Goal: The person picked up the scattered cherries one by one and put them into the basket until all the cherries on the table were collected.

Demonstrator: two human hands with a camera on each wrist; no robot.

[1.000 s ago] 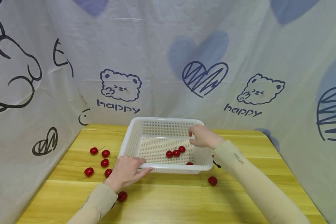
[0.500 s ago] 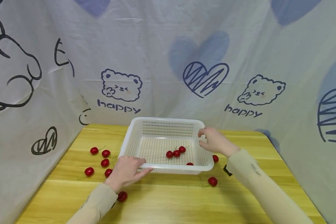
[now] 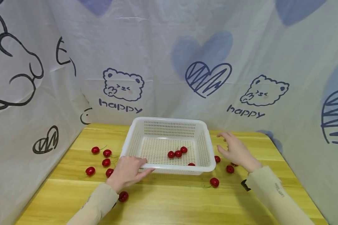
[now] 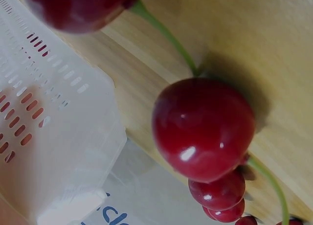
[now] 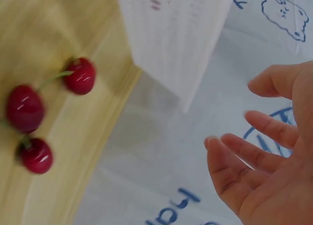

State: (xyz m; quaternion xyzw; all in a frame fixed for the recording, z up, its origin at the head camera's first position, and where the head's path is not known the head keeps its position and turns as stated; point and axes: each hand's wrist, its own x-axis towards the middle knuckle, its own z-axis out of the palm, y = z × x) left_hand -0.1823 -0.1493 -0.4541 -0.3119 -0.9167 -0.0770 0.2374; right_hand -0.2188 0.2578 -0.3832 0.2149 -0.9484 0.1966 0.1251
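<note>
A white perforated plastic basket (image 3: pixel 166 167) holds several red cherries (image 3: pixel 178 153). My left hand (image 3: pixel 128 172) grips the basket's front left corner; its fingers reach over the rim, and skin shows through the slots in the left wrist view. More cherries (image 3: pixel 90 171) with green stems lie on the table left of that hand, one of them (image 4: pixel 203 129) large in the left wrist view. To the right of the basket my right hand (image 3: pixel 238 153) hovers with spread, bent fingers and nothing between them. Below it lie several loose cherries (image 3: pixel 230 169), also visible in the right wrist view (image 5: pixel 25 108).
The yellow wood-grain table (image 3: pixel 169 203) ends at a white curtain (image 3: pixel 163 62) printed with bears and hearts, which also hangs along both sides. A single cherry (image 3: pixel 214 182) lies near the basket's front right corner, and another (image 3: pixel 123 196) beside the left sleeve.
My right hand has moved right, from over the basket to past its right side, and its fingers have spread. More cherries are uncovered on the right. The left hand has stayed on the rim.
</note>
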